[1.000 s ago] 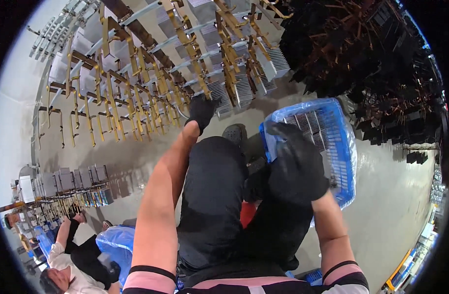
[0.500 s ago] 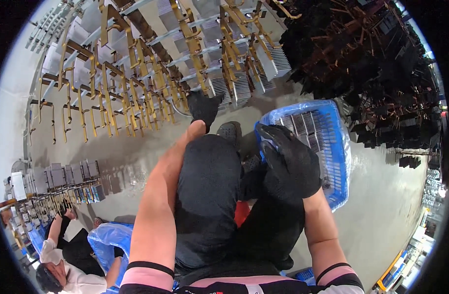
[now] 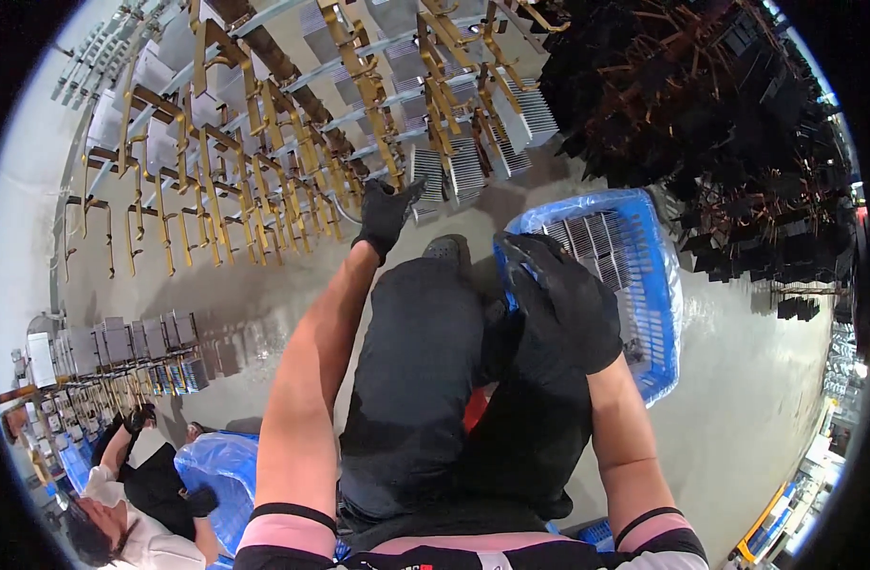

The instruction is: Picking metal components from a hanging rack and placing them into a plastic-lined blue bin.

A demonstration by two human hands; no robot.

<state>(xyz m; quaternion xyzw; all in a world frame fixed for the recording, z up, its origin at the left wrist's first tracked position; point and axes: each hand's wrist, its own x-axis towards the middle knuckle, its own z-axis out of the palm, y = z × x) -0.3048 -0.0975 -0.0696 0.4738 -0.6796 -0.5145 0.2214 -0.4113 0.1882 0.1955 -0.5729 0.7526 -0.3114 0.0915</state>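
Note:
My left hand (image 3: pixel 386 218), in a black glove, reaches up to the hanging rack. Its thumb is spread from the fingers, beside the lower corner of a silver finned heat sink (image 3: pixel 425 175); the fingertips are by a brass-coloured hook (image 3: pixel 370 90). Whether they touch is unclear. My right hand (image 3: pixel 568 304), also black-gloved, is curled at the left edge of a blue plastic basket (image 3: pixel 655 285) lined with clear film. Anything in its grip is hidden by the fingers. Several finned heat sinks (image 3: pixel 587 242) lie in the basket.
More heat sinks (image 3: pixel 520 114) hang from the rack. Dark racked parts (image 3: pixel 682 104) crowd the upper right. At lower left a co-worker (image 3: pixel 141 518) sits by another lined blue basket (image 3: pixel 221 475) and a rack of silver parts (image 3: pixel 122 342). My knees are between my arms.
My left hand has shifted slightly left and down, its fingers turning toward the rack. My right hand stays by the basket. The co-worker's hand has moved onto the other basket's edge.

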